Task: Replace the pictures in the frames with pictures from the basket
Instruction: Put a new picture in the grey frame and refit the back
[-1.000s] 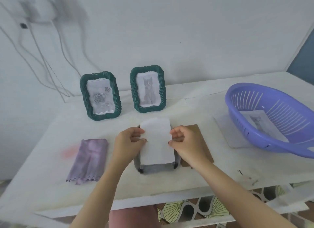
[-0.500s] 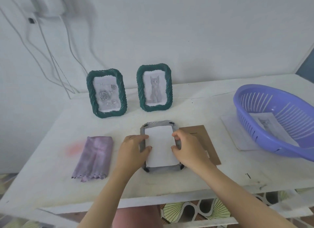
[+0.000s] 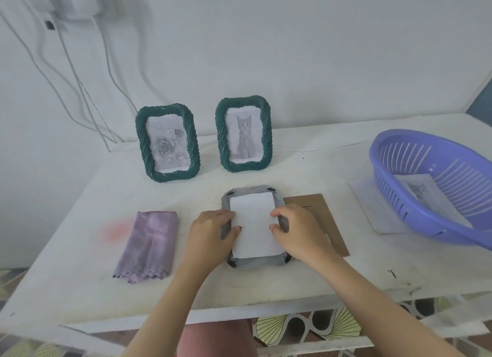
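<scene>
Pictures: a blank white paper sheet (image 3: 254,225) lies in the face-down grey frame (image 3: 255,262) mid white surface (image 3: 80,263), pressed flat by left hand (image 3: 210,237) and right hand (image 3: 295,231). Two green frames (image 3: 167,142) stand before a white wall; purple basket (image 3: 436,186) sits right.

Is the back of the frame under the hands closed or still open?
Open. The brown backing board lies on the table beside the face-down frame, and the white paper in it is uncovered.
</scene>
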Motion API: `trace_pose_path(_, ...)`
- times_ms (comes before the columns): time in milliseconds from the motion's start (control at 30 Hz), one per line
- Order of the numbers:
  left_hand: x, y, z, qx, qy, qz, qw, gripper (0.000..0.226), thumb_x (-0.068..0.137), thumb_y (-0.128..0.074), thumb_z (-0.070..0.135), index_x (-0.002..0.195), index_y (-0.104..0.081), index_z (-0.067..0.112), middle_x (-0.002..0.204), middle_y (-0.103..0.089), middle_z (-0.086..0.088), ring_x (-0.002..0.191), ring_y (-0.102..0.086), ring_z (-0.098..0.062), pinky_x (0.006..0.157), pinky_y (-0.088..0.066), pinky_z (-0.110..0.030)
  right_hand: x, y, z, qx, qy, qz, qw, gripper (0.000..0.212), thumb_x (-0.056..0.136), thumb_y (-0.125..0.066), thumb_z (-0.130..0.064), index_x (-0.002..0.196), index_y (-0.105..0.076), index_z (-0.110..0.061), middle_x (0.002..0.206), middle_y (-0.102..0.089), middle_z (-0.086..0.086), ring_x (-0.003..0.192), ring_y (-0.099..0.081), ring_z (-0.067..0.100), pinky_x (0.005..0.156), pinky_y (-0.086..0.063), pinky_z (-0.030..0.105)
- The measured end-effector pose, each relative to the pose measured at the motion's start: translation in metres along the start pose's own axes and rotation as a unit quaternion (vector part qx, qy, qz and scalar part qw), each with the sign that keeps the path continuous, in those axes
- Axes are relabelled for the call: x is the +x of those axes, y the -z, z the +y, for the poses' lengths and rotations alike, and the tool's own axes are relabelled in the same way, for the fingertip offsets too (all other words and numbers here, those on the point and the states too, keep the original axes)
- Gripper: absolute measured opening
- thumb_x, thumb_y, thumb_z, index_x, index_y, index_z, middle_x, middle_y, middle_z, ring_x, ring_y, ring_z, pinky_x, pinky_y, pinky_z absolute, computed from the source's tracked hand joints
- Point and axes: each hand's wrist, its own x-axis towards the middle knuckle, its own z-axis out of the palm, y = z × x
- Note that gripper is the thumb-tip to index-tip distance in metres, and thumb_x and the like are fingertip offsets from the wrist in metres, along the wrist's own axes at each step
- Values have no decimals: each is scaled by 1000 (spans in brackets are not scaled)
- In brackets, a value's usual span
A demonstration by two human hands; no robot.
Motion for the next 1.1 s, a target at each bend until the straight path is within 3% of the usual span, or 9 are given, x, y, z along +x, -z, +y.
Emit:
trace_pose_path(67, -2, -1, -2, -17, -4, -3, 1000, 41, 84, -64, 32, 119, -62, 13, 126, -59, -4, 118, -50, -25, 97, -32, -25, -4, 6, 0, 8, -4, 28, 1000, 27, 89, -55, -22, 115, -60, -18, 104, -52, -6, 93, -51, 9, 76, -38, 20)
trace_pose_path(167, -8, 2, -4, -53, -6, -22, 998, 71, 73, -50, 63, 129, -53, 20, 136, -49, 4, 127, -40, -14, 102, -23, -18, -10, 18, 5, -94, -37, 95, 990, 31, 89, -52, -28, 119, -56, -22, 114, -56, 0, 103, -51, 19, 78, -41, 27)
trace_pose_path(267, -16, 3, -14, -46, -24, -64, 997, 102, 58, -41, 87, 140, -36, 26, 145, -27, 13, 135, -20, -5, 111, -12, -22, -18, 27, 12, -236, -130, 61, 961, 47, 88, -48, -42, 129, -43, -20, 121, -53, 7, 114, -44, 28, 90, -36, 37)
trace_pose_path(333, -20, 3, -20, -29, -33, -92, 995, 111, 52, -38, 93, 144, -25, 31, 148, -10, 14, 138, -6, -3, 114, -4, -26, -21, 31, 17, -249, -173, 38, 952, 58, 87, -48, -48, 135, -35, -19, 123, -52, 9, 118, -42, 31, 95, -34, 40)
trace_pose_path(467, -24, 5, -22, -28, -34, -124, 991, 119, 47, -40, 94, 144, -16, 31, 147, 0, 15, 138, 4, -1, 113, 6, -23, -23, 33, 21, -215, -185, 45, 958, 63, 85, -54, -43, 137, -32, -16, 121, -57, 8, 115, -48, 31, 96, -35, 41)
trace_pose_path(600, -25, 7, -23, -35, -34, -129, 990, 118, 49, -45, 91, 145, -17, 28, 149, -2, 15, 141, 2, -1, 114, 5, -23, -16, 40, 24, -151, -213, 51, 964, 65, 77, -65, -34, 132, -35, -16, 111, -57, 9, 107, -51, 32, 89, -39, 40)
trace_pose_path(733, -28, 9, -23, -58, -34, -138, 988, 119, 47, -50, 89, 145, -18, 30, 150, -5, 13, 142, 0, -2, 117, 3, -28, -9, 50, 33, -25, -234, 48, 971, 73, 64, -76, -27, 129, -42, -24, 119, -49, 11, 106, -51, 30, 85, -46, 35)
trace_pose_path(900, -29, 10, -24, -71, -38, -141, 987, 117, 47, -56, 86, 145, -21, 31, 151, -7, 13, 142, -1, -1, 117, 1, -29, -2, 63, 32, 118, -177, 90, 973, 30, 73, -71, -6, 98, -64, -21, 105, -60, -2, 83, -55, 13, 58, -36, 13)
trace_pose_path(1100, -30, 9, -25, -62, -38, -138, 988, 116, 49, -58, 84, 145, -21, 31, 151, -10, 13, 141, -3, 0, 116, 1, -26, 2, 74, 9, 153, -95, 152, 972, 30, 73, -66, 1, 91, -67, -23, 80, -61, -13, 71, -55, 1, 55, -39, 2)
